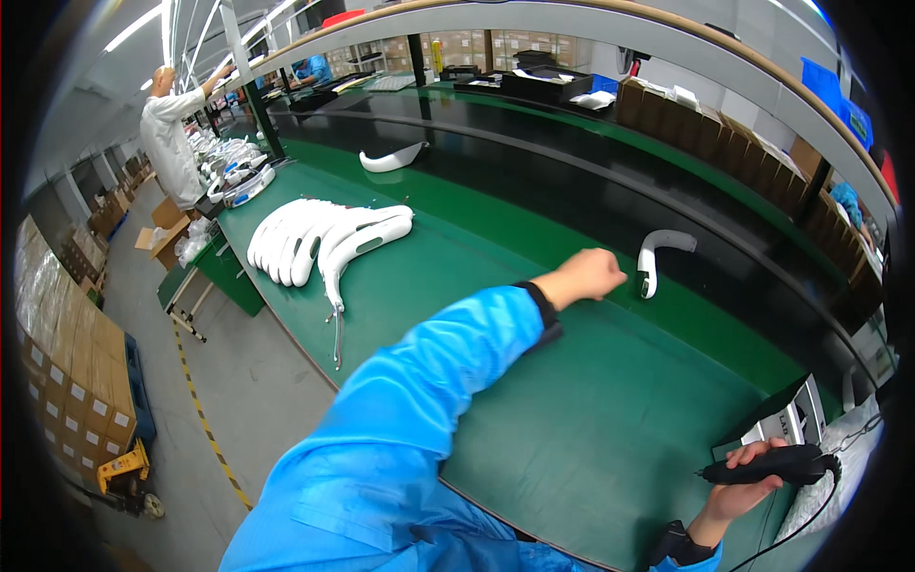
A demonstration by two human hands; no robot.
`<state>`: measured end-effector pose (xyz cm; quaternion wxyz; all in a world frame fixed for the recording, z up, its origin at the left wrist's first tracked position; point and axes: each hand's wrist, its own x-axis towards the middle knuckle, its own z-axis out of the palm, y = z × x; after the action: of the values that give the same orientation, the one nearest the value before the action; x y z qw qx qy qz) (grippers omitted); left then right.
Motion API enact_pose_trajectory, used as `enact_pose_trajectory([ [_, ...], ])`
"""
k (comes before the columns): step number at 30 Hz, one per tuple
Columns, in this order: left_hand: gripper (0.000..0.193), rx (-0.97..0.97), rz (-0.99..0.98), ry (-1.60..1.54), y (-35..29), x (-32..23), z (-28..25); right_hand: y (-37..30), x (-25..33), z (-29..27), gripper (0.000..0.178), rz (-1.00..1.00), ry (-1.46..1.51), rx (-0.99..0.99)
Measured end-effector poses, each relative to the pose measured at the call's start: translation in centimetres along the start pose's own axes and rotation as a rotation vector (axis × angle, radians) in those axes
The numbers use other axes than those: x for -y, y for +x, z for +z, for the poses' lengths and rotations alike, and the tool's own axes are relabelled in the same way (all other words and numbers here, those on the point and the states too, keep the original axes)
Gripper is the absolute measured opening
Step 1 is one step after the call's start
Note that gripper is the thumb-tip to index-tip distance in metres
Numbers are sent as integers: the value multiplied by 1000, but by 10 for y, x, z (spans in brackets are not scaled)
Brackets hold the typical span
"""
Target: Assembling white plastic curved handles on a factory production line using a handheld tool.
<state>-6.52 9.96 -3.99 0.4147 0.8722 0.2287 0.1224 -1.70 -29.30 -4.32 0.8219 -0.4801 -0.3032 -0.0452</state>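
Observation:
My left hand (583,276) is stretched out over the green bench (572,410), its fingers curled into a loose fist. Nothing shows in it, though its inner side is turned away. Just right of it, apart from the knuckles, a curved white plastic housing (651,259) lies by the black belt. Low at the right, my right hand (729,496) grips a black electric screwdriver (777,464) with a cable, its tip pointing left. A row of similar white housings (315,238) lies side by side at the left, thin wires (337,338) hanging from the nearest one.
Another white housing (393,158) rests farther back beside the black conveyor belt (515,157). Behind my right hand stands a dark and white box (796,410). A metal rail (572,17) arches overhead. A person in white (172,143) stands at the far left near open cartons (167,229).

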Motion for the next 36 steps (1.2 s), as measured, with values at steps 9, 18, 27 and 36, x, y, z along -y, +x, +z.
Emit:
enact_pose_trajectory([
  [9,48,-726,-157,1028,-98,202,-222,-2,7,21,76,2,-73,-11],
  [18,59,-294,-250,698,-137,163,-232,-2,0,15,69,-1,2,61],
  [27,42,-163,290,-544,-94,-27,-68,3,15,14,76,-19,-68,3],
  [36,44,283,349,-1077,-86,-143,111,39,47,-21,71,-120,-155,-25],
])
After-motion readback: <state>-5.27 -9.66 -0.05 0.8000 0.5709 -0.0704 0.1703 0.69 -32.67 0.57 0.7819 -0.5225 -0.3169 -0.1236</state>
